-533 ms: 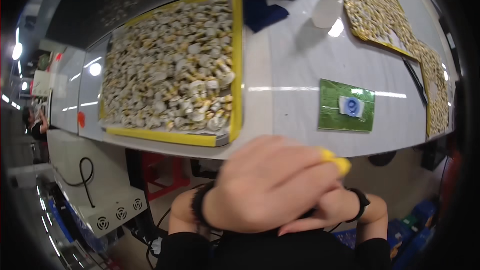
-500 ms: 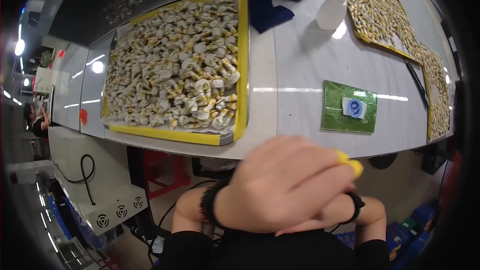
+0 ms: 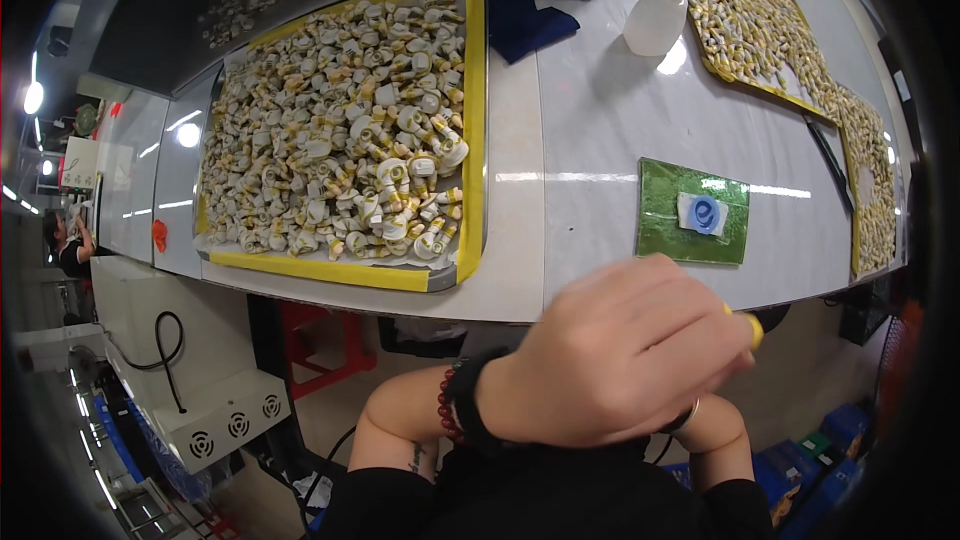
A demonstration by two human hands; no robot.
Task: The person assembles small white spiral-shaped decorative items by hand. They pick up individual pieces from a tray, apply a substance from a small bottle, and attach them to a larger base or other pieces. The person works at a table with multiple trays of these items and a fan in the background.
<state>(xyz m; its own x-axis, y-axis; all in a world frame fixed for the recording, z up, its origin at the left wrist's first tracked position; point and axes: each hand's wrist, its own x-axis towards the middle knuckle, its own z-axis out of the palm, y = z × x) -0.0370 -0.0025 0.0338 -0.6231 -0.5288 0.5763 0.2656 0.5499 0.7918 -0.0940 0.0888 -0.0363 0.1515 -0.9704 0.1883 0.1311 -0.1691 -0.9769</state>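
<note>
My left hand point(image 3: 620, 350), with a black band and red beads at the wrist, is raised over the table's front edge. Its fingers are curled closed, and their inner side faces away, so what they grip is hidden. A small yellow piece point(image 3: 750, 328) shows at the fingertips; whether it is a fingertip cover or a held item is unclear. Behind it my right hand is almost wholly hidden; only the right forearm point(image 3: 715, 430) shows. Closest beyond the hands lies a green mat point(image 3: 660, 200) bearing a white pad with a blue ring-shaped blob point(image 3: 704, 214).
At left stands a yellow-edged tray point(image 3: 474, 140) heaped with small white-and-yellow figure-like pieces point(image 3: 350, 140). A white squeeze bottle point(image 3: 655, 22) and a dark blue cloth point(image 3: 525, 25) are farther back. Another piece-filled tray point(image 3: 745, 30) and a black slim tool point(image 3: 828, 162) lie at right.
My left hand has shifted to the right, along with the yellow piece at its fingertips. The right hand has become more hidden behind it. The view has shifted slightly.
</note>
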